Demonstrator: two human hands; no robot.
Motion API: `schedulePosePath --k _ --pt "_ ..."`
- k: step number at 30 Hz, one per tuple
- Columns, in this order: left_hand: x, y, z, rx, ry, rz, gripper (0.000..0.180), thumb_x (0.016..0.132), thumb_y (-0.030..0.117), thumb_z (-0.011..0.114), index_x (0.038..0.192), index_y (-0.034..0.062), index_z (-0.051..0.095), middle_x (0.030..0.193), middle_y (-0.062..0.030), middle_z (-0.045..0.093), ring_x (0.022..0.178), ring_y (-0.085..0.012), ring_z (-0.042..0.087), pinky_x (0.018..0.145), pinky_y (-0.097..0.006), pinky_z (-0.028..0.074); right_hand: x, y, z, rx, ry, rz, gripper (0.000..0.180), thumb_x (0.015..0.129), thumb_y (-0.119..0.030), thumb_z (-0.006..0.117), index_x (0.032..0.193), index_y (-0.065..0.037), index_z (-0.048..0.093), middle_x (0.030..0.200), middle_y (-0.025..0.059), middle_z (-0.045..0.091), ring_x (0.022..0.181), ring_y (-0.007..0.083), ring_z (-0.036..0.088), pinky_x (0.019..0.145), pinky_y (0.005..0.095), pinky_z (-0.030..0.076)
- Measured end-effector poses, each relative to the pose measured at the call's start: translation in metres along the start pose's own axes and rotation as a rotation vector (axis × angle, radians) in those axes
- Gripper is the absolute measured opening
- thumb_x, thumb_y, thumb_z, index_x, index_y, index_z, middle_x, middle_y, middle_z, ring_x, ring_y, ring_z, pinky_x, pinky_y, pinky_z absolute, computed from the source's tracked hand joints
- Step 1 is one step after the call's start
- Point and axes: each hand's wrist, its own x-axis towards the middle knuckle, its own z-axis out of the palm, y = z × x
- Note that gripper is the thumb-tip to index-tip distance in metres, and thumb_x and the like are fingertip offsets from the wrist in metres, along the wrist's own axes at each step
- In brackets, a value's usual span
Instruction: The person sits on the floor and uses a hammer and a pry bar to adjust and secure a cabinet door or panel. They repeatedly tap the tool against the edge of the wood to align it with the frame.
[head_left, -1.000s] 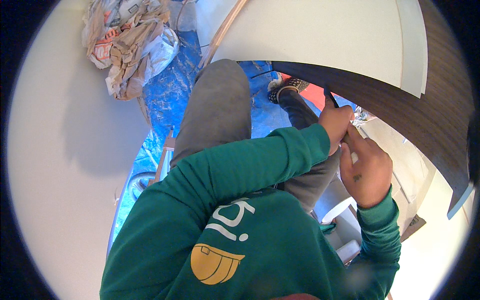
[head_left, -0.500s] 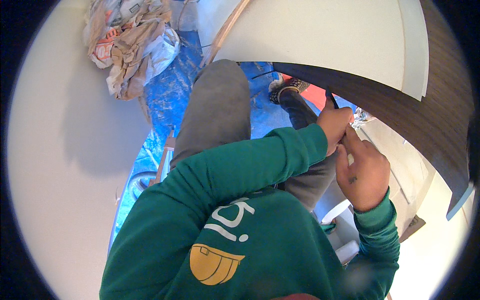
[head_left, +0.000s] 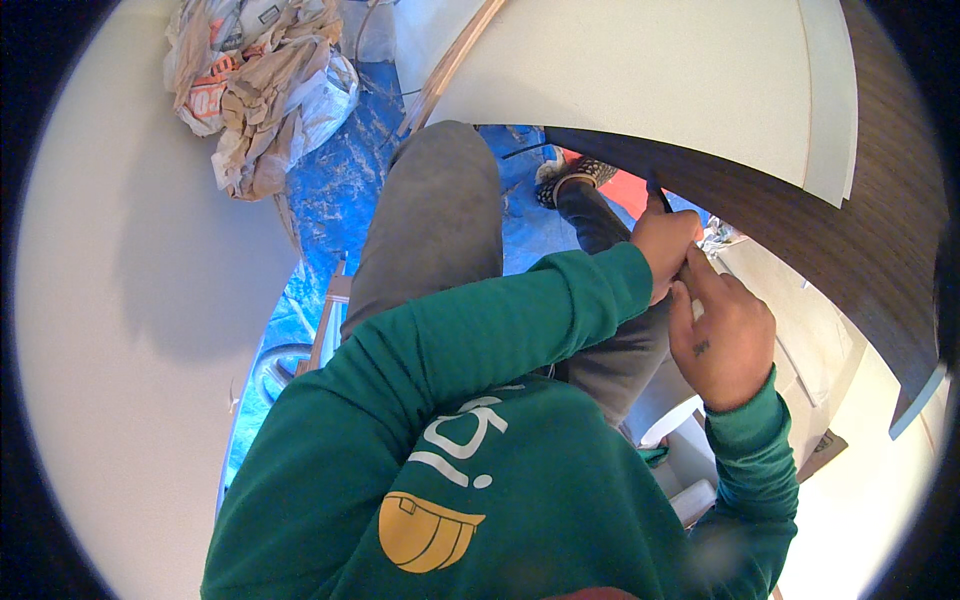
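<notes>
My left hand (head_left: 664,250) is closed around a slim dark object (head_left: 657,198), whose narrow end sticks out past the thumb. That tip lies close to the lower edge of a dark wood-grain panel (head_left: 850,250). My right hand (head_left: 728,335) meets the left one from below, its thumb and forefinger closed at the near end of the same object, where a dark bit shows between the hands. The fingers cover most of the object, so its kind is unclear. Both forearms are in green sleeves, the left one crossing in front of my body.
Crumpled paper and plastic bags (head_left: 265,110) lie at the far left on a blue tarp (head_left: 375,125). A large pale board (head_left: 650,70) with wood-coloured edging (head_left: 455,65) spans the top. Another person's patterned shoe (head_left: 600,172) stands beyond my knee. A pale wall (head_left: 90,270) rises at the left.
Both hands have shifted slightly to the left, with the dark object still held between them. The view has barely moved otherwise.
</notes>
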Motion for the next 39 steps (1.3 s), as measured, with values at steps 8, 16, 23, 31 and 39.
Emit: schedulePosePath --k 8,16,23,31,39 --pt "0.004 -0.002 -0.002 0.002 0.002 0.005 0.032 0.078 0.009 0.059 0.107 0.0018 0.047 0.076 -0.0108 0.049 0.06 -0.0198 0.051 0.048 -0.039 0.039 0.002 0.004 0.005 0.009 0.015 -0.005 0.04 0.083 -0.011 0.065 0.122 -0.002 0.064 0.082 0.0173 0.069 0.071 0.034 0.067 0.065 0.0424 0.053" --pt "0.011 -0.007 -0.007 0.056 -0.024 0.018 0.032 0.078 0.01 0.06 0.106 0.0023 0.046 0.076 -0.0111 0.049 0.061 -0.0203 0.051 0.047 -0.039 0.039 0.003 0.012 0.008 0.072 0.041 -0.022 0.038 0.083 -0.01 0.065 0.12 -0.001 0.066 0.081 0.0181 0.069 0.068 0.034 0.066 0.063 0.042 0.052" --pt "0.016 -0.012 -0.003 0.019 0.042 0.057 0.032 0.078 0.011 0.06 0.107 0.004 0.045 0.076 -0.0112 0.049 0.06 -0.0205 0.051 0.048 -0.039 0.039 0.004 0.02 0.013 0.117 0.062 -0.05 0.038 0.083 -0.009 0.064 0.12 -0.001 0.066 0.079 0.0189 0.068 0.064 0.0336 0.065 0.061 0.0401 0.051" --pt "0.018 -0.012 -0.011 0.032 0.021 0.04 0.025 0.081 0.011 0.058 0.103 0.0067 0.048 0.073 -0.0102 0.049 0.059 -0.0201 0.05 0.047 -0.039 0.039 0.004 0.021 0.023 0.064 0.104 -0.081 0.041 0.082 -0.017 0.067 0.12 -0.003 0.065 0.068 0.0152 0.061 0.06 0.0329 0.063 0.053 0.0439 0.05" --pt "0.02 -0.013 -0.01 -0.003 0.043 0.048 0.025 0.082 0.011 0.057 0.104 0.0052 0.048 0.072 -0.0089 0.049 0.058 -0.0193 0.049 0.046 -0.038 0.038 0.006 0.026 0.027 0.087 0.124 -0.117 0.043 0.082 -0.017 0.067 0.122 -0.003 0.064 0.065 0.0148 0.06 0.057 0.0325 0.061 0.052 0.044 0.048"
